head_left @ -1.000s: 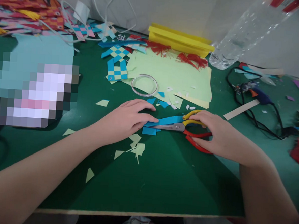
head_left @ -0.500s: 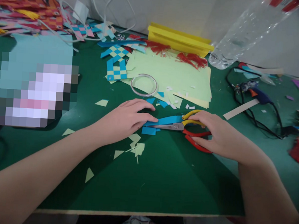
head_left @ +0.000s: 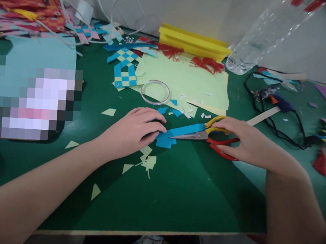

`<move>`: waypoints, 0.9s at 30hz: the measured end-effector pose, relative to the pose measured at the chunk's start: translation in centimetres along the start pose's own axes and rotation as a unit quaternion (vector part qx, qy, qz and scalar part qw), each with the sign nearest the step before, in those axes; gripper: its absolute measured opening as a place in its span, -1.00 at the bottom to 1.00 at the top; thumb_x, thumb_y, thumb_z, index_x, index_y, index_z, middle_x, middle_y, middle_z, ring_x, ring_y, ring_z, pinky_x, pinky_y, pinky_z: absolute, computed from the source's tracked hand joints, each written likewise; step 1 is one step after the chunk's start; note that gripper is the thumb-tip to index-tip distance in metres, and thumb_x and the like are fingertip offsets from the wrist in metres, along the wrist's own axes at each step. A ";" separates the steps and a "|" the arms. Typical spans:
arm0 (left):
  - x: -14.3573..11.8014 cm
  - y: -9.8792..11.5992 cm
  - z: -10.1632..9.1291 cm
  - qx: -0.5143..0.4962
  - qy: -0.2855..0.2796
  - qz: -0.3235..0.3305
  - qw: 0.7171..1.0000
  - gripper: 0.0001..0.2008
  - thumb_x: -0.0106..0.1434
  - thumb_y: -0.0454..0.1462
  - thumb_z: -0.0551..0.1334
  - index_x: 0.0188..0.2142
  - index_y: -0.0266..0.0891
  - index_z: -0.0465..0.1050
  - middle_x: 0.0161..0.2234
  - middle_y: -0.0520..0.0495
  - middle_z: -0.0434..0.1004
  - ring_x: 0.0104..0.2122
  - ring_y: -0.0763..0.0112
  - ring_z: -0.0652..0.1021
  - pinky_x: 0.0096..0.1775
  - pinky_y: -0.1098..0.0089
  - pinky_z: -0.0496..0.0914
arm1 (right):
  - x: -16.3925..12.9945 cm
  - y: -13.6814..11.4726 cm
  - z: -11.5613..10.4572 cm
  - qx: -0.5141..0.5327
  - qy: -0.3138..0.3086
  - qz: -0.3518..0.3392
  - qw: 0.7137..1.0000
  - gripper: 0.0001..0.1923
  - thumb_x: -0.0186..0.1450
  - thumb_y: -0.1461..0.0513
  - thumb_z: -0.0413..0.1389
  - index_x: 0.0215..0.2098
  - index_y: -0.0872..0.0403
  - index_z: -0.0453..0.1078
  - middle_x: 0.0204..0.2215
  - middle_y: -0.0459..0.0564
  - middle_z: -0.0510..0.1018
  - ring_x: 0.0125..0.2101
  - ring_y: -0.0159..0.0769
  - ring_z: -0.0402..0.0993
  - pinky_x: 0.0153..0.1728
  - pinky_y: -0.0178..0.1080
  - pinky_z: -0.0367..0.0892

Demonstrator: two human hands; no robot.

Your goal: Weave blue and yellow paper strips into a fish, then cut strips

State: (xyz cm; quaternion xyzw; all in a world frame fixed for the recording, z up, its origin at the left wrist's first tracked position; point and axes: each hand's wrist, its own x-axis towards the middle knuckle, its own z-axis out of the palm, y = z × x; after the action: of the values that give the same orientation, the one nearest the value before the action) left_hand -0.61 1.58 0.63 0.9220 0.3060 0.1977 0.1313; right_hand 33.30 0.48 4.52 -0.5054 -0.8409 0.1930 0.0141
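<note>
My right hand (head_left: 240, 139) grips scissors (head_left: 199, 135) by their yellow and red handles, blades pointing left. A blue paper strip (head_left: 186, 130) runs along the upper side of the blades, its left end pinched between the thumb and fingers of my left hand (head_left: 140, 130). Beneath the blade tips lies a small blue paper piece (head_left: 164, 142). Pale green scraps (head_left: 149, 162) are scattered just in front of my left hand. Whether the blades touch the strip is hard to tell.
Behind my hands are pale green sheets (head_left: 198, 78), a ring of tape (head_left: 155, 92) and woven blue-green paper pieces (head_left: 125, 75). A plastic bottle (head_left: 256, 43) leans by the wall. At right lie a glue gun (head_left: 282, 102) and its black cord. Orange paper crafts (head_left: 29, 7) pile up at left.
My right hand and the scissors have shifted slightly right, and more of the blue strip shows between my hands. My left hand stays nearly in place.
</note>
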 end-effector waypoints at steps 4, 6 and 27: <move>0.0 0.2 0.1 -0.022 -0.018 0.018 0.999 -0.77 0.40 -0.33 0.09 -0.10 -0.13 0.51 0.06 -0.07 0.45 0.14 0.21 0.39 0.16 0.09 0.25 | -0.3 0.4 -0.1 0.008 0.006 -0.001 1.000 -0.52 0.22 -0.06 0.16 0.06 -0.12 0.35 0.09 -0.01 0.47 0.07 0.00 0.40 0.04 0.06 0.35; 0.1 0.2 0.1 -0.033 -0.026 0.014 0.999 -0.74 0.41 -0.35 0.07 -0.11 -0.10 0.53 0.08 -0.06 0.44 0.15 0.22 0.38 0.16 0.09 0.24 | -0.4 0.4 -0.2 0.012 0.007 0.002 1.000 -0.53 0.23 -0.05 0.16 0.07 -0.13 0.35 0.10 -0.03 0.46 0.07 -0.01 0.40 0.05 0.05 0.35; 0.3 0.1 0.1 -0.025 -0.048 -0.009 0.998 -0.67 0.44 -0.34 0.03 -0.01 -0.01 0.51 0.14 -0.05 0.38 0.19 0.19 0.33 0.14 0.02 0.26 | -0.2 0.2 0.2 0.012 -0.004 -0.008 1.000 -0.51 0.22 -0.06 0.15 0.07 -0.13 0.33 0.11 -0.03 0.45 0.09 -0.01 0.39 0.08 0.08 0.33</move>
State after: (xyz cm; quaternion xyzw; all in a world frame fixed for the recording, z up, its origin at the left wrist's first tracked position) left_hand -0.36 1.68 0.66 0.9241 0.3024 0.1595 0.1707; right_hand 33.56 0.32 4.24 -0.4976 -0.8427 0.2050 0.0180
